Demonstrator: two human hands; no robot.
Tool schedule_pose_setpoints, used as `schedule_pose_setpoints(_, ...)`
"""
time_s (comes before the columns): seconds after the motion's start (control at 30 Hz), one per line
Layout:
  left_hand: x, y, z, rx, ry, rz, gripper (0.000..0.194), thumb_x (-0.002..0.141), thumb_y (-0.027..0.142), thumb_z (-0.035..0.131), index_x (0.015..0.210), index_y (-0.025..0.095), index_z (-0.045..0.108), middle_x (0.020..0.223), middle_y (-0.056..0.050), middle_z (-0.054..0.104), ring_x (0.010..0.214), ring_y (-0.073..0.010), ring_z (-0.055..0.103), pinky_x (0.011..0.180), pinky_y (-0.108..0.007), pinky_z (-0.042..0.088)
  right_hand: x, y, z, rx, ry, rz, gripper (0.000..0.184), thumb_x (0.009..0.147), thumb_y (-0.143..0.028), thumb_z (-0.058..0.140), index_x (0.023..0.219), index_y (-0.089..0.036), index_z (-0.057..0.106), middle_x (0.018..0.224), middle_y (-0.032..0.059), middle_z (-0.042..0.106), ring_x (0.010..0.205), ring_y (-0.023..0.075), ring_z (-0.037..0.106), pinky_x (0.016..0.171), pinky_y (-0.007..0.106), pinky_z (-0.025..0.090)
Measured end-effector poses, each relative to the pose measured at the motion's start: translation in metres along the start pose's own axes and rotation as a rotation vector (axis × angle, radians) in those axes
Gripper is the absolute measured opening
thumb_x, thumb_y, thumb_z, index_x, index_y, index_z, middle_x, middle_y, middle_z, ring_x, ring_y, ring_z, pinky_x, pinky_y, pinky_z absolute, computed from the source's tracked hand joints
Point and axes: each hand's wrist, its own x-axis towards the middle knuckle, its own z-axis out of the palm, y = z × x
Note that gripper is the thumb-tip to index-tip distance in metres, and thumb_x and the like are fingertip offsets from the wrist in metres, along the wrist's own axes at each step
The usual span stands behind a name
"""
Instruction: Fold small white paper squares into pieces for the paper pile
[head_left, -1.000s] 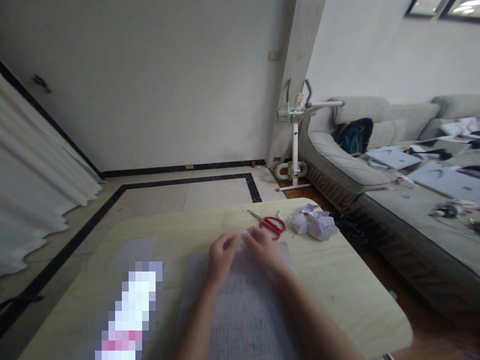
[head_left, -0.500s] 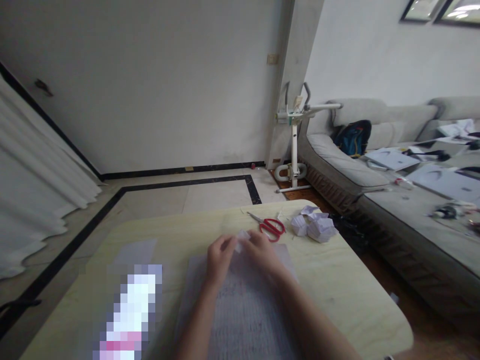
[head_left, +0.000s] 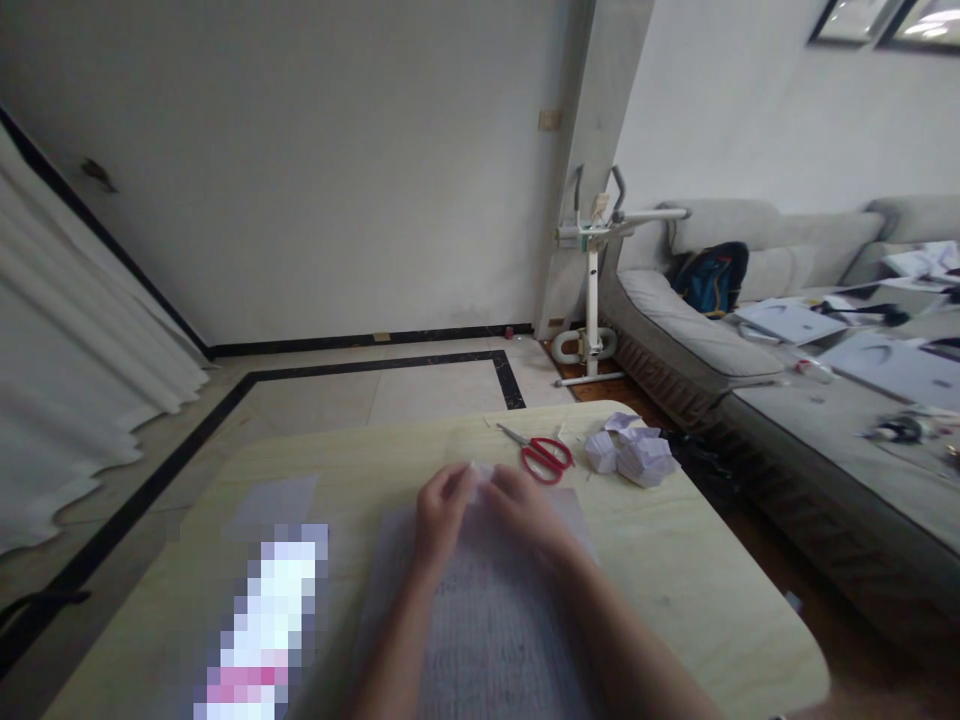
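My left hand (head_left: pixel 441 517) and my right hand (head_left: pixel 525 508) meet over the middle of a pale wooden table (head_left: pixel 697 570). Both pinch a small white piece of paper (head_left: pixel 481 472) between their fingertips, just above a large written sheet (head_left: pixel 487 620) that lies under my forearms. Red-handled scissors (head_left: pixel 541 455) lie a little beyond my right hand. Several folded white paper pieces (head_left: pixel 634 455) sit in a cluster near the table's far right corner.
A thin pale sheet (head_left: pixel 274 500) lies at the table's left, with a blurred white and pink object (head_left: pixel 262 630) nearer me. Beyond the table are a tiled floor, a white exercise machine (head_left: pixel 592 280), and a grey sofa (head_left: pixel 787 370) strewn with papers and a dark backpack (head_left: pixel 709 275).
My hands have stayed together over the sheet, working the small paper; it sits slightly lower between the fingertips than half a second ago. The view has shifted a little.
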Motion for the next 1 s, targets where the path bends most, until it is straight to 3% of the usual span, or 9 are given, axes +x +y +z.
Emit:
schedule_pose_setpoints(0.07, 0.0, 0.001, 0.0, 0.022, -0.004, 0.009, 0.025, 0.074, 0.037, 0.063, 0.08, 0.014, 0.068, 0.078, -0.005, 0.069, 0.076, -0.0189, 0.063, 0.069, -0.025, 0.048, -0.001, -0.001, 0.001, -0.065, -0.06, -0.017, 0.023, 0.083, -0.025, 0.052, 0.062, -0.018, 0.048, 0.06, -0.0021, 0.05, 0.056, 0.0115, 0.045, 0.051, 0.022, 0.031)
schedule_pose_setpoints(0.37, -0.002, -0.007, 0.001, 0.069, 0.123, 0.067, 0.025, 0.078, 0.036, 0.058, 0.064, 0.016, 0.057, 0.058, 0.002, 0.055, 0.058, -0.0133, 0.053, 0.055, -0.021, 0.042, -0.003, -0.003, 0.011, 0.003, -0.017, -0.022, 0.021, 0.082, -0.028, 0.053, 0.064, -0.018, 0.047, 0.061, -0.0028, 0.049, 0.057, 0.0114, 0.044, 0.051, 0.022, 0.032)
schedule_pose_setpoints(0.43, -0.001, -0.01, 0.002, 0.081, 0.119, 0.104, 0.022, 0.079, 0.036, 0.057, 0.07, 0.016, 0.059, 0.064, 0.001, 0.058, 0.062, -0.0142, 0.055, 0.058, -0.023, 0.045, -0.001, 0.0, 0.012, 0.007, 0.033, -0.003, 0.021, 0.081, -0.03, 0.054, 0.064, -0.018, 0.049, 0.061, -0.0021, 0.051, 0.057, 0.012, 0.045, 0.051, 0.022, 0.033)
schedule_pose_setpoints(0.57, -0.002, -0.013, 0.006, 0.182, 0.274, 0.284, 0.026, 0.073, 0.035, 0.067, 0.092, 0.018, 0.06, 0.087, -0.005, 0.062, 0.079, -0.0178, 0.059, 0.069, -0.028, 0.048, 0.002, 0.008, 0.011, -0.024, 0.211, 0.011, 0.018, 0.079, -0.03, 0.055, 0.066, -0.018, 0.053, 0.06, -0.0005, 0.054, 0.056, 0.0136, 0.048, 0.052, 0.024, 0.036)
schedule_pose_setpoints(0.63, -0.005, -0.013, 0.008, 0.211, 0.211, 0.344, 0.023, 0.076, 0.033, 0.064, 0.094, 0.019, 0.061, 0.089, -0.006, 0.062, 0.081, -0.0177, 0.059, 0.071, -0.028, 0.048, 0.002, 0.009, 0.01, -0.048, 0.239, -0.021, 0.012, 0.078, -0.026, 0.055, 0.07, -0.017, 0.055, 0.062, 0.0005, 0.056, 0.057, 0.0141, 0.049, 0.053, 0.025, 0.038)
schedule_pose_setpoints(0.77, -0.009, -0.01, 0.012, 0.083, 0.001, 0.228, 0.026, 0.082, 0.035, 0.058, 0.1, 0.017, 0.061, 0.093, -0.008, 0.066, 0.083, -0.0183, 0.064, 0.073, -0.028, 0.051, -0.001, 0.005, 0.008, -0.085, 0.186, -0.121, 0.008, 0.077, -0.023, 0.057, 0.082, -0.018, 0.062, 0.071, 0.0028, 0.061, 0.064, 0.0158, 0.052, 0.059, 0.026, 0.041)
schedule_pose_setpoints(0.87, -0.009, -0.007, 0.013, -0.015, 0.02, 0.092, 0.03, 0.079, 0.039, 0.06, 0.099, 0.016, 0.062, 0.089, -0.007, 0.069, 0.082, -0.02, 0.066, 0.074, -0.028, 0.051, -0.004, -0.002, 0.008, -0.127, 0.129, -0.217, 0.009, 0.076, -0.021, 0.058, 0.083, -0.019, 0.064, 0.076, 0.0041, 0.061, 0.071, 0.0171, 0.054, 0.065, 0.027, 0.043)
schedule_pose_setpoints(1.0, -0.006, -0.002, 0.009, -0.033, 0.03, 0.073, 0.027, 0.081, 0.04, 0.057, 0.09, 0.016, 0.065, 0.085, -0.007, 0.07, 0.081, -0.0197, 0.065, 0.073, -0.027, 0.05, -0.005, -0.009, 0.007, -0.101, 0.061, -0.239, 0.012, 0.077, -0.019, 0.057, 0.086, -0.02, 0.065, 0.079, 0.0042, 0.06, 0.073, 0.0167, 0.054, 0.064, 0.026, 0.043)
